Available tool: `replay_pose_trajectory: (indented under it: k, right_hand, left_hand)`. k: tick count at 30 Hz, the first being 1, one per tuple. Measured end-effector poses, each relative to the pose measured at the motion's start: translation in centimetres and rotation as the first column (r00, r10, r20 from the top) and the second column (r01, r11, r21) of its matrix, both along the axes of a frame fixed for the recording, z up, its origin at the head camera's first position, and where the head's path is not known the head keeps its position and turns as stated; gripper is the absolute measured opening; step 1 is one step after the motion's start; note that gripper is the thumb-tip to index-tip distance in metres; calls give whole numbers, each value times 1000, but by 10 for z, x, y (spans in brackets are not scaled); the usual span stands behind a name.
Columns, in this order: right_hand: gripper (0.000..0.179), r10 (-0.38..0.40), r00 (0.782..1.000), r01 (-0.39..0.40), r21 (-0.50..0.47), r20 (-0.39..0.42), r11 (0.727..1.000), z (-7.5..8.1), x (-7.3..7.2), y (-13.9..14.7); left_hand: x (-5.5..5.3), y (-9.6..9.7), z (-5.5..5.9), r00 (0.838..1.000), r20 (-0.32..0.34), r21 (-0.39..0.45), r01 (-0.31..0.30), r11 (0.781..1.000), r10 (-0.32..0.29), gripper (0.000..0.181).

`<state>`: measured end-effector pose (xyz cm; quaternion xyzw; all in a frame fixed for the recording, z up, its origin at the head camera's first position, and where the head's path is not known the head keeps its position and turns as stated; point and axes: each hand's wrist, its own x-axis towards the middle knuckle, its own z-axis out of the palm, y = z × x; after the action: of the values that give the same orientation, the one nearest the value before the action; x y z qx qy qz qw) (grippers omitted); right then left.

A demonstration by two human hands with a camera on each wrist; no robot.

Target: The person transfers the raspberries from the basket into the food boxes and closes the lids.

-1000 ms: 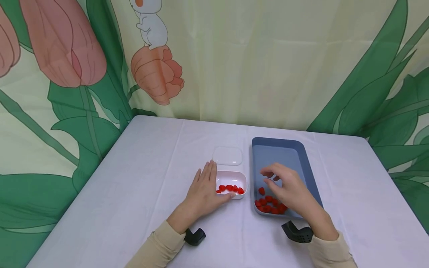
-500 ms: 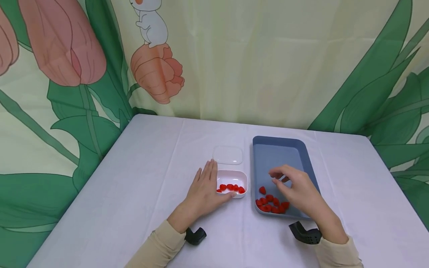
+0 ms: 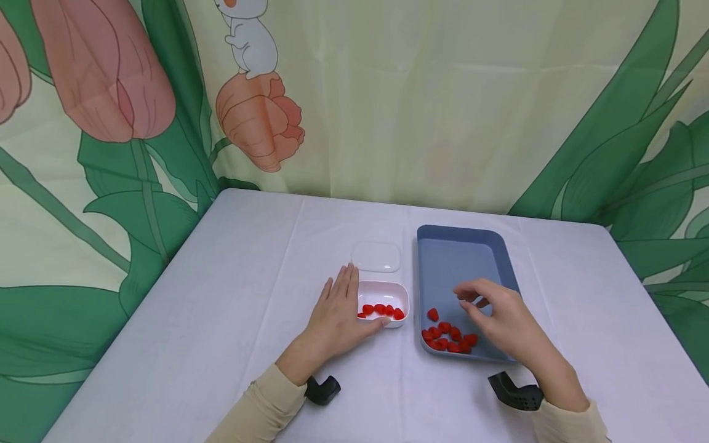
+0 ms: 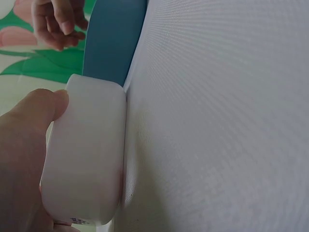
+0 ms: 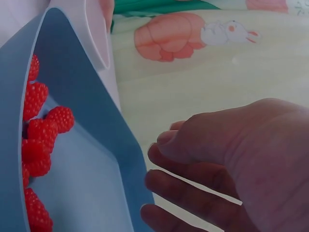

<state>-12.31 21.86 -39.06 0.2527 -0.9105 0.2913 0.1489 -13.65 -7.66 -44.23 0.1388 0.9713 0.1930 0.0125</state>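
Note:
My left hand [image 3: 335,307] lies along the left side of a small white box [image 3: 405,301], its fingers straight and its thumb on the near rim. Several red raspberries [image 3: 379,309] line the near side inside the box. In the left wrist view the thumb [image 4: 46,104] touches the top of the box wall [image 4: 87,145]. My right hand [image 3: 501,317] hovers over the blue tray [image 3: 460,258], fingers loosely bent and holding nothing. More raspberries [image 3: 443,338] are gathered in the tray's near left corner; the right wrist view shows raspberries [image 5: 41,133] against the tray wall [image 5: 72,53].
A clear lid [image 3: 376,256] lies on the white cloth just beyond the box. The tray stands close to the right of the box, with a narrow strip of cloth between. Behind the table [image 3: 266,246] hangs a printed curtain [image 3: 421,104].
My right hand has moved to the right and slightly toward me over the tray, away from the box. The left hand and the box have stayed in place.

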Motion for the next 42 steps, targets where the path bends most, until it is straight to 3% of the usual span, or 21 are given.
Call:
replay_pose_trajectory:
  k: [14,23,29,36,42]
  right_hand:
    - [29,-52,990,46,42,135,998,-8,7,12]
    - [29,-60,971,44,75,230,996,-9,7,16]
    - [25,-46,950,16,101,309,995,-10,7,18]
    - [22,-44,906,-17,141,421,990,-11,8,19]
    - [21,-32,884,-44,151,467,987,-12,8,18]
  left_hand:
    - [1,1,1,1000,-1,-7,4,1000,-4,110]
    - [0,1,0,1000,-15,3,3,1000,-3,110]
    - [0,1,1,1000,-9,-1,2,1000,-2,109]
    - [0,0,1,1000,-4,-6,3,1000,-3,109]
    - [0,1,1,1000,-11,-9,3,1000,-3,110]
